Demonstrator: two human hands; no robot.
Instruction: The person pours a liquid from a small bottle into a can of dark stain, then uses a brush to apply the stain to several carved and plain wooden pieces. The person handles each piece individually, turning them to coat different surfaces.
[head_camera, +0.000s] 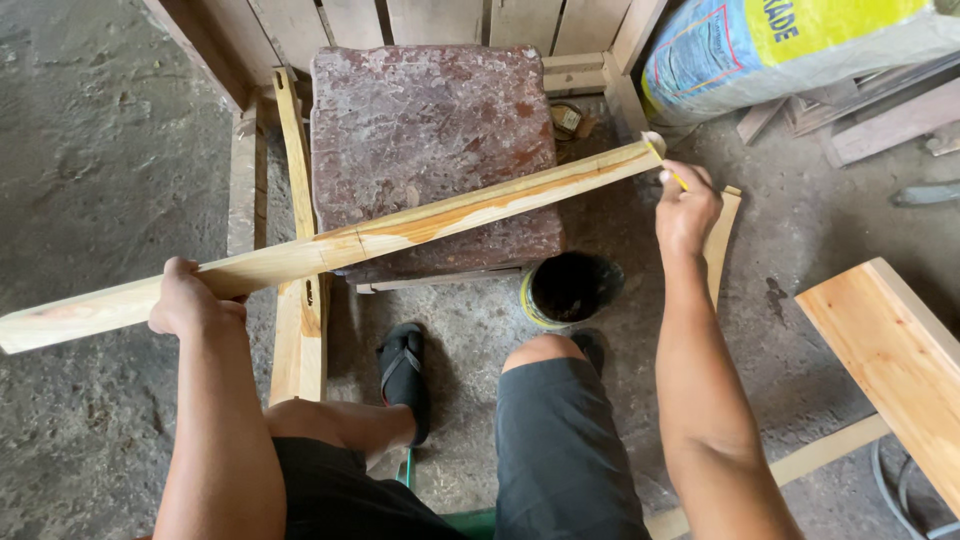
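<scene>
Marking: right hand (686, 205) pinches a yellow pencil (668, 166) at the wooden slat's (400, 232) far end.
Slat: lies slanted across the reddish stone block (430, 150).
Left hand (190, 298): closed around the slat's near part.
Advice: press down firmly; pencil tip probably touching wood.

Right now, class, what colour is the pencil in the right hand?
Yellow; the pencil shows best in the head view.

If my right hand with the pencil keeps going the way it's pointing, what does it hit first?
Probably the far end of the long wooden plank: the right hand aims its yellow pencil up-left at it, and the tip looks nearly touching, though depth is unclear.
</scene>
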